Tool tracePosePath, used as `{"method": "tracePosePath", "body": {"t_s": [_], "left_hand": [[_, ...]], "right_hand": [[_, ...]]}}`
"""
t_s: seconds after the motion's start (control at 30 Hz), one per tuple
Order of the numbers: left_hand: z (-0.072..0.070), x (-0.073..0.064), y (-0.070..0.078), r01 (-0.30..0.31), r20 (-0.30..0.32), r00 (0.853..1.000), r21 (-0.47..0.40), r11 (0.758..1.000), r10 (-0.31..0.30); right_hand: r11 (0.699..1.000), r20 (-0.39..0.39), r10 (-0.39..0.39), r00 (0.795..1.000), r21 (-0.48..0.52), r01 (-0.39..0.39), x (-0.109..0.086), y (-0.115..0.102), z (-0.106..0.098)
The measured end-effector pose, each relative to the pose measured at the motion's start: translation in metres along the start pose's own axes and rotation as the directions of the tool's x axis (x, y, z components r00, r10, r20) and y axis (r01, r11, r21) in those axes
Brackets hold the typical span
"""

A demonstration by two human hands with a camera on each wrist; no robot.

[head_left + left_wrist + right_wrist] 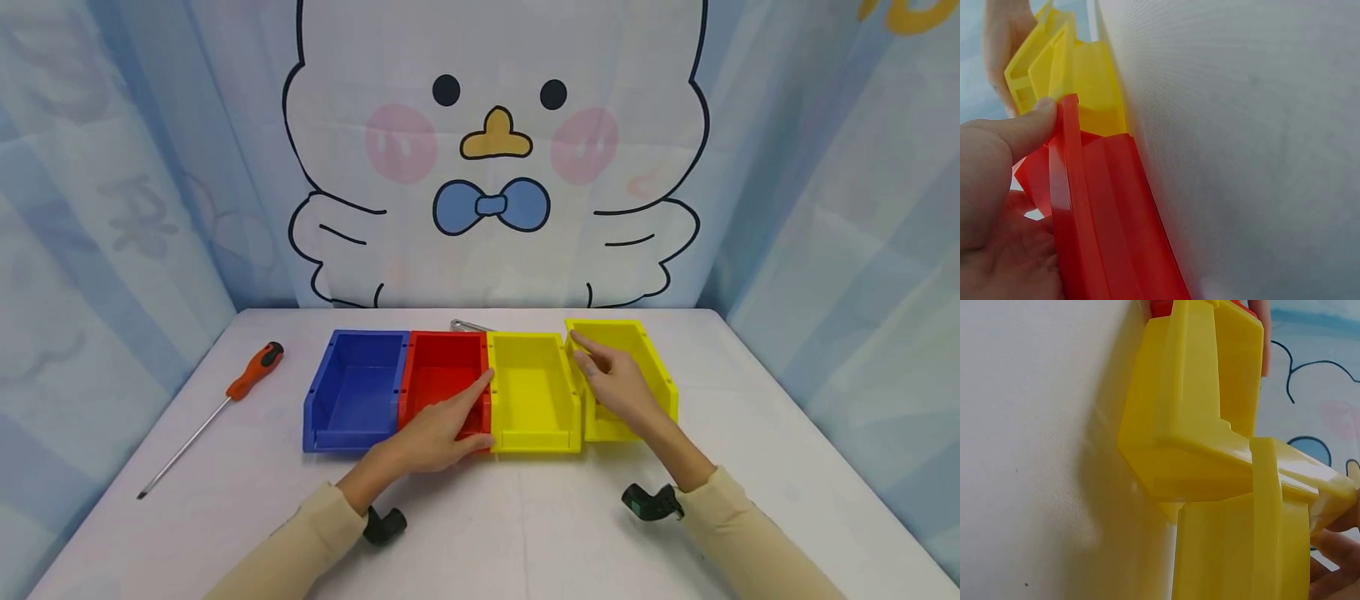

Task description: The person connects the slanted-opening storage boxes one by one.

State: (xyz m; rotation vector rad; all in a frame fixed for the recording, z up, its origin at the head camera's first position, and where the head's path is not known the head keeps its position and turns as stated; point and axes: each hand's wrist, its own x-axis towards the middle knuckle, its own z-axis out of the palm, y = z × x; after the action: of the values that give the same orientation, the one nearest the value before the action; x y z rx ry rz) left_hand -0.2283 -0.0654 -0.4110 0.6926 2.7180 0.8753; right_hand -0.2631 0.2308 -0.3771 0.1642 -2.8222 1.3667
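Side by side stand a blue bin (356, 392), a red bin (442, 362), a middle yellow bin (528, 387) and a right yellow bin (654, 358). My left hand (431, 433) rests over the front of the red bin, index finger along the wall shared with the middle yellow bin. In the left wrist view its thumb (1035, 125) touches the red front corner. My right hand (618, 387) reaches over the right yellow bin and pinches its left wall near the back. That bin sits slightly askew, with a narrow gap toward the front.
An orange-handled screwdriver (255, 371) lies at the left of the white table (517, 533). Part of a metal tool (468, 326) shows behind the red bin. A printed curtain (491, 267) hangs behind the table. Dark wrist cameras (385, 527) hang under both sleeves.
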Motion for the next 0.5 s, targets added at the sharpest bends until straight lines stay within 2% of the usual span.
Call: {"method": "tracePosePath", "body": {"t_s": [0.5], "left_hand": [[0.0001, 0.0003, 0.0000, 0.013, 0.004, 1.000, 0.002, 1.000, -0.013]], "right_hand": [[0.999, 0.002, -0.003, 1.000, -0.054, 0.004, 0.0019, 0.0033, 0.0058]]}}
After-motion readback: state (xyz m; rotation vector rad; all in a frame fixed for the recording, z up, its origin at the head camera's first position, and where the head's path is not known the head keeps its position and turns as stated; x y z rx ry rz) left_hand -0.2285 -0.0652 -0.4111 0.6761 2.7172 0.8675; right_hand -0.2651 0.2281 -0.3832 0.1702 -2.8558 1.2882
